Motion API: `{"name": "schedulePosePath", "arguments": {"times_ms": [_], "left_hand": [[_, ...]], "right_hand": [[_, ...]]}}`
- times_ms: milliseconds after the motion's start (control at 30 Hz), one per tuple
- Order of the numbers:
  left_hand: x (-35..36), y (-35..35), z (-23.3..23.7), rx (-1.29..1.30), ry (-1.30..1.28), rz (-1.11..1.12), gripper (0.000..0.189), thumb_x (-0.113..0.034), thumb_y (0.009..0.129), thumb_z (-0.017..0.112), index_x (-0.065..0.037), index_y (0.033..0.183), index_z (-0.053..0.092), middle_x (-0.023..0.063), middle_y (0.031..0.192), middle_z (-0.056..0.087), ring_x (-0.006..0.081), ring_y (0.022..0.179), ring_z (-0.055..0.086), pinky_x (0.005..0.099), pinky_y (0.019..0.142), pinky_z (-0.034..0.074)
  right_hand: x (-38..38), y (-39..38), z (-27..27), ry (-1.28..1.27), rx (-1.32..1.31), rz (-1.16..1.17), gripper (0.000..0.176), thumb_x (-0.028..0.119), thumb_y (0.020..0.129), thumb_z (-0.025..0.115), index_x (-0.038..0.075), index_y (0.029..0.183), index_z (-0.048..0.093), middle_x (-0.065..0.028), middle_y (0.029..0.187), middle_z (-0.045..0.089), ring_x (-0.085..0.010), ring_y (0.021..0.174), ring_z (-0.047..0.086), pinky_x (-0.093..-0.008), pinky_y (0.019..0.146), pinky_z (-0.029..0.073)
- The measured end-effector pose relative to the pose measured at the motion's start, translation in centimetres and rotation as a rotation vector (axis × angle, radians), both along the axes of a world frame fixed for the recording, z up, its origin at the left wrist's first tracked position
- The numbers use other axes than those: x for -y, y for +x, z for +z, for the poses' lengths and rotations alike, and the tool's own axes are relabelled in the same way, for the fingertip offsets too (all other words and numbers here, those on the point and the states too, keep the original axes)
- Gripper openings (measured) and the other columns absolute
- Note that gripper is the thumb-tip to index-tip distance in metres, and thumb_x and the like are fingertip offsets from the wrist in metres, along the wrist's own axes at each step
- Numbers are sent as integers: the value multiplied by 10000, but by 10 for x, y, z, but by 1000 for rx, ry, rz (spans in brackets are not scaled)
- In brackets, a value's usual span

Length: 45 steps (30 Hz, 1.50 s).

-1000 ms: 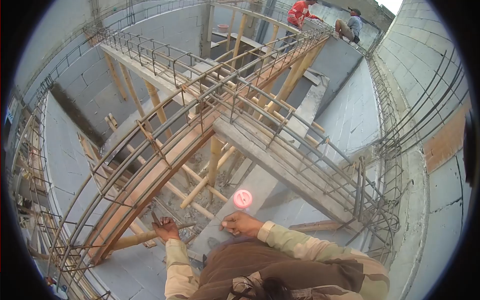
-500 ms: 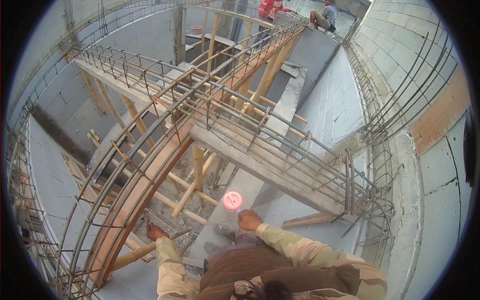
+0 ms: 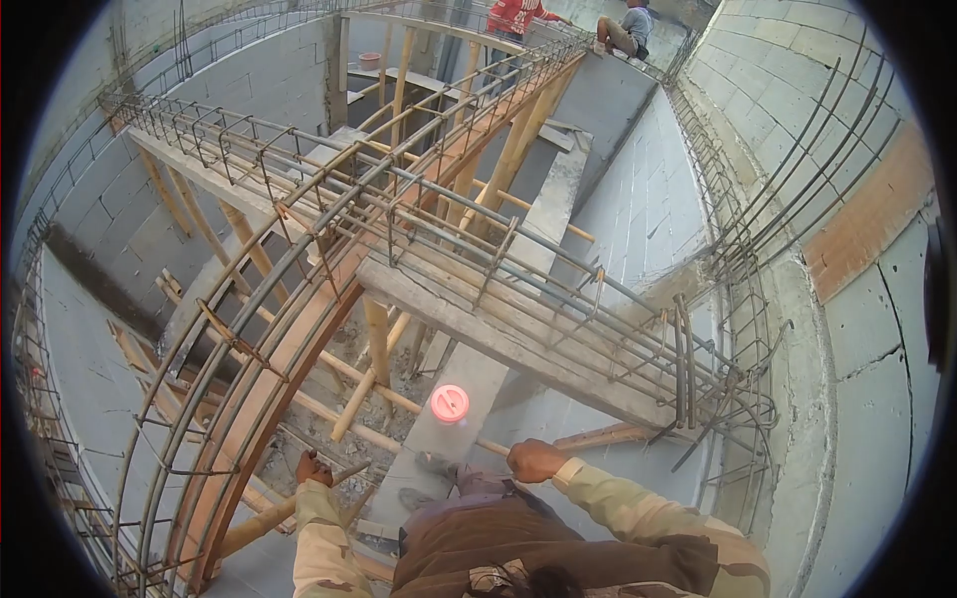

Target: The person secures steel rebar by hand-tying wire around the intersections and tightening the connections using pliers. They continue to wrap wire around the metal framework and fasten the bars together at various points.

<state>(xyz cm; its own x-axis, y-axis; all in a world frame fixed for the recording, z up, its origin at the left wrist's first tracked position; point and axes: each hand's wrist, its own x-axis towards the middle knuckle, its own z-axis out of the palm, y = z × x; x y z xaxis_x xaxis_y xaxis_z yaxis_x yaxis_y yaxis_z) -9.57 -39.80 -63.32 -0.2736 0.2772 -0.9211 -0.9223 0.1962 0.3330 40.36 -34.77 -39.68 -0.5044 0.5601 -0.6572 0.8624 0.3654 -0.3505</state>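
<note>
My left hand (image 3: 313, 468) is low on the left, its fingers curled. It overlaps the tip of a wooden pole (image 3: 351, 470) beside the curved formwork board (image 3: 261, 414). My right hand (image 3: 538, 460) makes a fist in front of my body, just below the concrete-coloured beam form (image 3: 518, 344). A bamboo pole (image 3: 491, 447) shows right beside its knuckles. I cannot tell what either fist holds. Between the hands, a round pink thing with a bar across its top (image 3: 450, 404) sits over the grey plank (image 3: 469, 369). My feet are on that plank.
Rebar cages (image 3: 419, 184) cross above the forms at chest height, with loose bar ends (image 3: 685, 359) at right. Bamboo props (image 3: 379, 334) stand below over rubble. Block walls (image 3: 638, 199) enclose the space. A person in red (image 3: 513, 18) and a seated person (image 3: 628, 35) are at the back.
My right hand has moved right and slightly down, away from the pink thing. My left hand stays low by the pole tip. The whole view has shifted a little left and up.
</note>
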Motion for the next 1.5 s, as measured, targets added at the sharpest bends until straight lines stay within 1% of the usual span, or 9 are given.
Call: {"name": "schedulePosePath", "arguments": {"times_ms": [100,300,500,733,867,1067,1133,1367,1500], "left_hand": [[-17,5,14,71,135,115,287,-351,1054,534,-110,897,535,-27,681,373,100,533,343,247,461,295],[-26,77,141,-389,366,360,443,-451,1070,498,-141,776,384,-29,645,321,92,498,298,258,403,252],[67,126,205,-654,143,352,495,-503,1068,476,-161,742,329,-46,636,298,87,488,280,251,418,216],[133,127,210,-864,195,373,482,-454,1066,506,-156,720,353,-53,621,327,70,482,293,243,424,206],[155,64,163,-648,4,461,421,-401,1046,554,-150,730,433,-58,630,352,61,480,310,246,420,205],[119,71,140,-997,13,682,368,-358,1094,471,-93,839,493,-44,741,452,62,588,387,212,491,277],[101,128,178,-1110,286,161,356,-349,1111,428,-82,887,499,-41,772,470,54,641,409,215,530,317],[134,139,174,-989,322,51,382,-400,1090,482,-116,834,476,-41,692,426,59,598,404,222,523,319],[140,110,181,-718,236,303,251,-326,1057,573,-142,885,572,-28,792,539,109,799,556,324,774,501]], "right_hand": [[8,0,-28,170,128,-392,219,147,757,597,46,877,750,-207,897,723,-423,881,695,-495,795,558],[23,32,-81,293,49,-466,178,251,845,667,103,895,752,-196,899,721,-420,847,690,-508,798,545],[36,63,-85,217,-18,-399,156,247,879,661,191,984,762,-154,957,737,-391,917,695,-513,780,540],[33,20,-122,224,-37,-322,183,237,889,629,172,1014,746,-155,935,733,-395,894,688,-513,782,532],[13,-9,-127,232,-364,-191,187,239,882,592,137,973,720,-202,886,705,-421,869,675,-530,764,520],[5,-1,-125,204,-270,-211,163,207,865,602,159,951,732,-174,912,713,-411,871,676,-491,772,530],[6,14,-127,303,-67,-303,172,221,848,625,189,960,751,-170,914,723,-405,879,685,-491,789,542],[21,33,-154,266,-19,-339,155,238,824,675,198,945,764,-177,900,728,-399,880,696,-495,802,551],[20,32,-157,289,-37,-442,162,237,838,664,149,941,753,-185,906,727,-415,902,690,-505,794,544]]}}
